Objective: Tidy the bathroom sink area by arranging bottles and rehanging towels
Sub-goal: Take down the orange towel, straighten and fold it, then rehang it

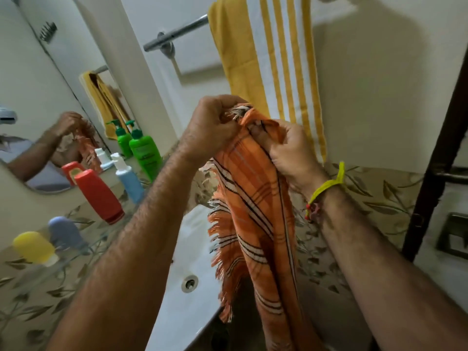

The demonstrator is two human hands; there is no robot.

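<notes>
Two hands grip cloth (255, 224) top, frame center | left hand (210, 125) fingers curled on fringed corner, 11 o'clock of right hand (283, 150), which pinches edge | cloth hangs over sink (187, 262) | bottles (97, 193) at 9 o'clock on counter | striped towel (268, 57) on bar (177, 31), 12 o'clock

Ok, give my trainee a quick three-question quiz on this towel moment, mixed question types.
1. True or false: the yellow striped towel hangs on the towel bar.
2. Which hands grip the orange plaid towel? A) left hand only B) right hand only C) both
3. Fill in: the pump bottle nearest the wall corner, the ___ bottle, stands upright.

Key: 1 true; 2 C; 3 green.
</notes>
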